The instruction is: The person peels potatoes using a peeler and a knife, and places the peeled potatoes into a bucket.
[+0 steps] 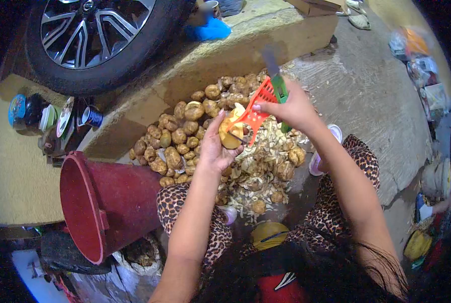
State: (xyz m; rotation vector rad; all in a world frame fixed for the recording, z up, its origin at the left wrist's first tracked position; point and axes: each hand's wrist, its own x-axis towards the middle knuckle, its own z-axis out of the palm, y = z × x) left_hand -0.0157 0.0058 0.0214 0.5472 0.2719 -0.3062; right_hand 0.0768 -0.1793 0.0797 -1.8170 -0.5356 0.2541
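Note:
My left hand [214, 149] is closed around a partly peeled potato [231, 136], whose pale yellow flesh shows near the top. An orange plastic peeler [255, 117] with a slotted handle is in my right hand [297, 108], its head against the potato. The same hand also grips a knife [279, 87] by its green handle, with the blurred blade pointing up and away. Below both hands lies a heap of potato peelings [261, 166]. Brown unpeeled potatoes [174, 157] are piled to the left and behind it, along the foot of the step.
A dark red bucket [129, 197] lies tipped on its side at the left. Above the potatoes runs a concrete step [225, 65], and a car wheel [94, 65] rests at the upper left. Bags [422, 70] line the right side. My knees flank the peelings.

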